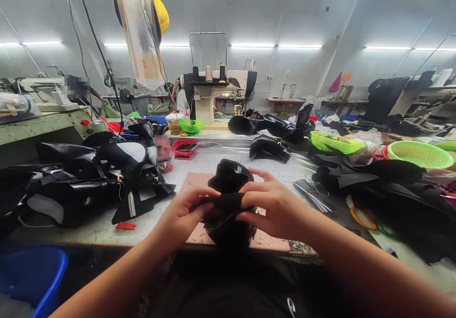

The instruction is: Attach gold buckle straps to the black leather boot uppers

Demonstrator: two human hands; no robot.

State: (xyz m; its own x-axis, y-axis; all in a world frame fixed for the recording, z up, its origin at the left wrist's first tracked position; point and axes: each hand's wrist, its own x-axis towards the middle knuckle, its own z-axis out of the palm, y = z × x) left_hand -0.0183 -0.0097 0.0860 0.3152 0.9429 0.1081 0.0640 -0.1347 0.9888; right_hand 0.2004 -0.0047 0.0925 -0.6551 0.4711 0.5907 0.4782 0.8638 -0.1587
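Speckled white workbench point(194, 164), black pieces point(78, 185) heaped at left. My left hand point(185, 213) pinches the edge of a black boot-like piece point(228, 206), which sits over the pink board point(271, 245) before me; my right hand point(272, 201) grips farther along. Light, even tension should keep that edge from puckering.

The person's bare left forearm point(121, 266) slants in from the lower left, the bare right forearm point(356, 251) from the lower right. The bare left hand point(188, 209) pinches between thumb point(204, 210) and bent fingers point(199, 193). Facing it, near but apart, the bare right hand point(269, 199) pinches too, its uppermost finger point(261, 173) raised away from the others.
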